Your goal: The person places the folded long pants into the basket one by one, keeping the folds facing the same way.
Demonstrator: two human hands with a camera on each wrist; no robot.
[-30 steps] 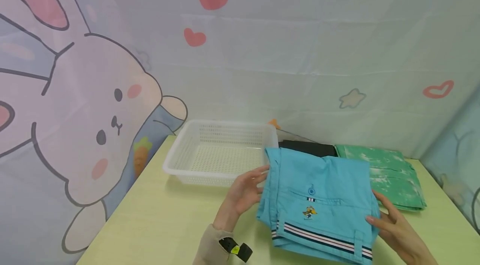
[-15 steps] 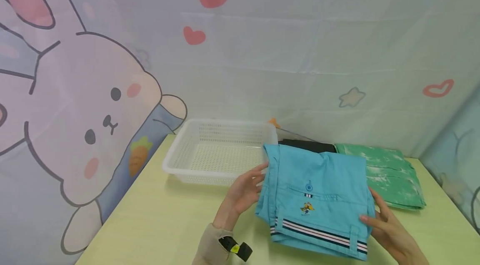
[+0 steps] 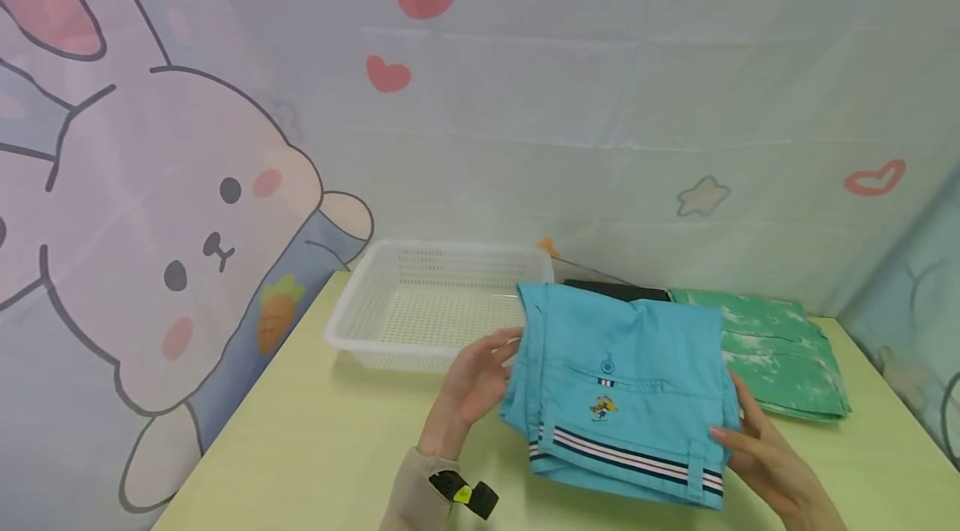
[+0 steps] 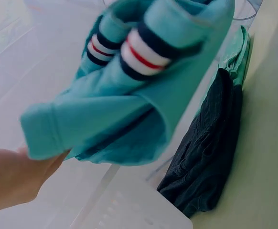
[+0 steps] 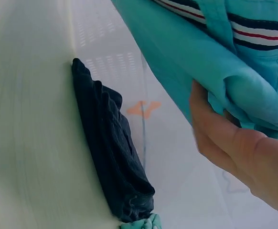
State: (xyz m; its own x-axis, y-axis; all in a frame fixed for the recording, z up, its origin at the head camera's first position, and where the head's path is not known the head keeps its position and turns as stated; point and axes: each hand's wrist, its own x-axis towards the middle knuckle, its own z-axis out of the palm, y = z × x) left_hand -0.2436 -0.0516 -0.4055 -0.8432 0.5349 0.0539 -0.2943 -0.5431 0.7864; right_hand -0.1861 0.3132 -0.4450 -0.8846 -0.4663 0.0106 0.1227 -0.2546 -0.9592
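Folded turquoise trousers (image 3: 622, 398) are held up over the table between two hands. They show a back pocket with a button, a small embroidered figure, belt loops and a striped waistband. My left hand (image 3: 478, 381) supports their left edge with extended fingers; in the left wrist view its thumb stands apart from the cloth and the fingertips are hidden behind it. On the other side my right hand (image 3: 768, 452) pinches the right edge, thumb on the front, fingers behind. The right wrist view shows those fingers (image 5: 215, 119) under the folded layers.
A white perforated plastic basket (image 3: 352, 343) stands at the back, left of the trousers. Behind them lies folded dark clothing (image 5: 108, 148), beside green tie-dye folded clothing (image 3: 787, 373) at the back right. A printed curtain (image 3: 525, 97) hangs behind the pale yellow table (image 3: 300, 448).
The trousers and both hands have shifted left and slightly away from the table's front. My hold on the trousers looks the same. Basket and other clothes stay put.
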